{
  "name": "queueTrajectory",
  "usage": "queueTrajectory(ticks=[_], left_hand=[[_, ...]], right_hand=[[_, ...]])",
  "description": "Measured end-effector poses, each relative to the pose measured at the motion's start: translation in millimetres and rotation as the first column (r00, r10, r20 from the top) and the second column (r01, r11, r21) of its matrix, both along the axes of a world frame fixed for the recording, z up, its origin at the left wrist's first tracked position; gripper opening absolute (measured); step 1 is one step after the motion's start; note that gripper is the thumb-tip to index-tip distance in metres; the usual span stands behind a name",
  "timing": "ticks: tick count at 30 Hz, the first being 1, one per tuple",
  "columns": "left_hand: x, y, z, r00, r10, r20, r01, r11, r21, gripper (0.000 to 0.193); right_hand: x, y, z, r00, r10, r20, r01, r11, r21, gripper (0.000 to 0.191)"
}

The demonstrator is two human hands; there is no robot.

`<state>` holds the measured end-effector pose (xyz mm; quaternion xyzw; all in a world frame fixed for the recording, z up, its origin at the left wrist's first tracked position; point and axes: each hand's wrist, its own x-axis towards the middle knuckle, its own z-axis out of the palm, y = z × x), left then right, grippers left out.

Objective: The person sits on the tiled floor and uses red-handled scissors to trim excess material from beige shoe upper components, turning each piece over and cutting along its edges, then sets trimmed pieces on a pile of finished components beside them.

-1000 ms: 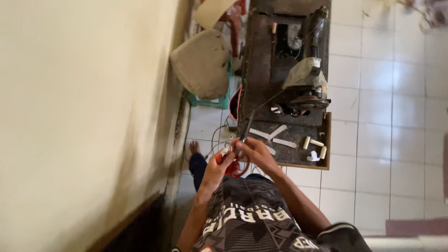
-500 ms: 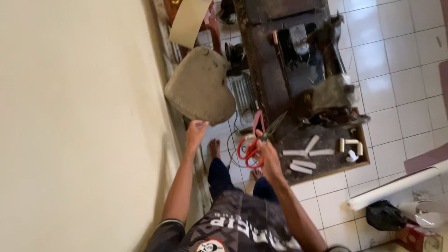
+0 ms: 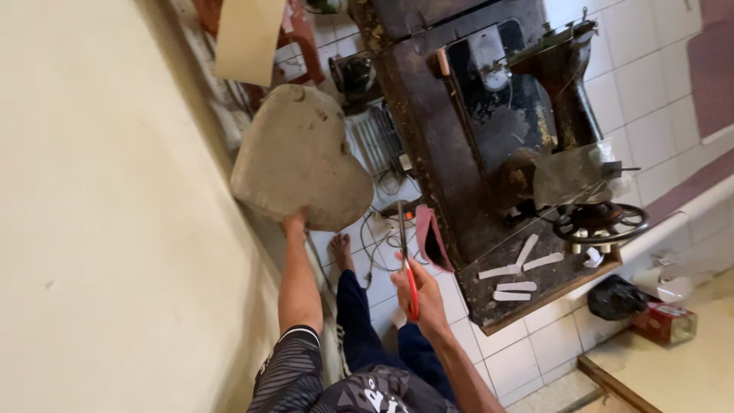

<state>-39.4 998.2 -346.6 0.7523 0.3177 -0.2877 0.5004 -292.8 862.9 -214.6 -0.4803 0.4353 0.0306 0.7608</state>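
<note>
The right hand (image 3: 420, 294) is closed around red-handled scissors (image 3: 407, 264), blades pointing away from the body. The left hand (image 3: 294, 223) grips the edge of a grey heart-shaped cushion (image 3: 298, 157) by the wall. Beyond stands a black sewing machine (image 3: 550, 115) on its dark counter (image 3: 459, 206).

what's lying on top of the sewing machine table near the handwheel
On the dark sewing table, several white strips lie loose beside the black handwheel of the sewing machine. Whatever lies beneath the machine's body is covered and cannot be seen.
</note>
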Motion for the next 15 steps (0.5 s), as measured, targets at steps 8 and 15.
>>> queueTrajectory(ticks=[8,15], left_hand=[[-28.8,-7.4,24.4,0.9,0.435,0.013,-0.407,0.852,-0.329,0.059],[-109.6,1.7,127.8,0.799,0.309,0.516,-0.132,0.927,-0.351,0.062]], right_hand=[[-11.1,-14.8,9.4,0.989,0.012,-0.147,-0.031,0.992,-0.126,0.029],[-25.3,-32.9,16.1,1.0,0.025,0.014,-0.021,0.972,-0.232,0.035]])
